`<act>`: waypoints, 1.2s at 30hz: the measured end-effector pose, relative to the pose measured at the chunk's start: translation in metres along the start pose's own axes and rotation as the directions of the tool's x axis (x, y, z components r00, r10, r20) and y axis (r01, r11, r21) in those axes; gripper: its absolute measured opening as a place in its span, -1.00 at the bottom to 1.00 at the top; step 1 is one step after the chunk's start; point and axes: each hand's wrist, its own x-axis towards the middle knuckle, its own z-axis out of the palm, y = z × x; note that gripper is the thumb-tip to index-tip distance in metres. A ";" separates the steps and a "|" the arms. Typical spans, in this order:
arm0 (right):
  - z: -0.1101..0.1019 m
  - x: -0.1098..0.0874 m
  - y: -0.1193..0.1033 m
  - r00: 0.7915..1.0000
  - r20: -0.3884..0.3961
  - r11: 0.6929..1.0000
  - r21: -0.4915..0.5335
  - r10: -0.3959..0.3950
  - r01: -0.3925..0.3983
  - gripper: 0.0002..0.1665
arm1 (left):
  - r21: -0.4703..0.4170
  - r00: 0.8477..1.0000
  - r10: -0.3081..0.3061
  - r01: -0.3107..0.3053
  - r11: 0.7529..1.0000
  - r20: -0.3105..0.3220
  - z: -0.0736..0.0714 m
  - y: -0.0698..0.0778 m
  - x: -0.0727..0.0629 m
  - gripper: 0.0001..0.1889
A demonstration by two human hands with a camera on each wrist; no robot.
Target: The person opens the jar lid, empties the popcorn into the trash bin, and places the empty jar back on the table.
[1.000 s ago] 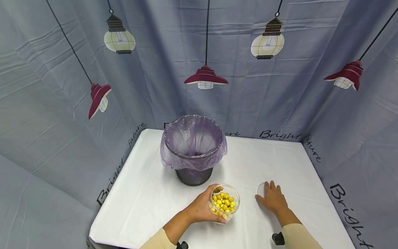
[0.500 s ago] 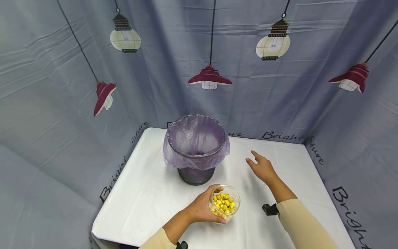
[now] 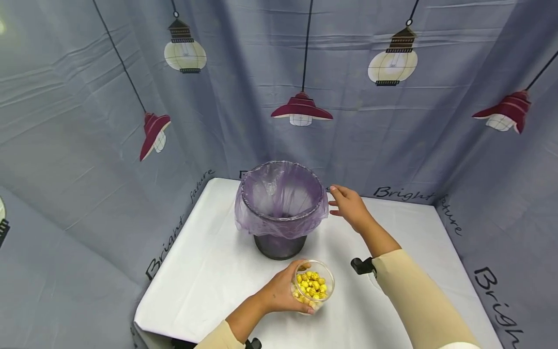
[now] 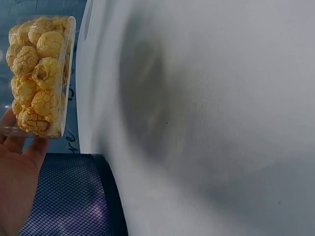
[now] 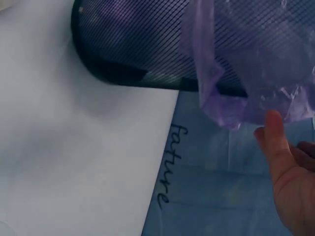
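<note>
My left hand [image 3: 283, 292] grips a clear plastic jar [image 3: 333, 287] of round yellow popcorn [image 3: 312, 285] above the table's front middle. Its top has no lid on it, and the left wrist view shows the popcorn [image 4: 42, 73] through the wall. My right hand [image 3: 352, 209] is at the right side of a black mesh trash can [image 3: 280, 247], fingers extended toward the purple trash bag [image 3: 285, 228] that lines it. In the right wrist view, the fingertips lie at the edge of the bag [image 5: 221, 101]; whether they touch it I cannot tell.
A clear round lid [image 3: 374, 280] lies on the white table [image 3: 196, 286], partly hidden by my right sleeve [image 3: 414, 291]. Grey-blue curtains [image 3: 244, 106] printed with lamps enclose the table's back and sides.
My right hand has left the clear lid on the table and moved forward and left to the trash can's rim. My left hand still holds the jar in nearly the same place.
</note>
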 end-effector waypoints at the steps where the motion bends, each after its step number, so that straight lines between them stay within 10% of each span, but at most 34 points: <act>1: 0.002 0.001 -0.003 1.000 0.002 1.000 0.021 0.005 -0.005 -0.15 | 0.002 1.000 -0.001 0.001 1.000 -0.005 -0.001 0.000 -0.001 0.18; 36: 0.027 0.012 -0.026 1.000 0.017 1.000 -0.003 0.021 -0.020 -0.27 | 0.007 0.990 -0.063 0.064 0.998 -0.125 -0.035 -0.005 -0.031 0.22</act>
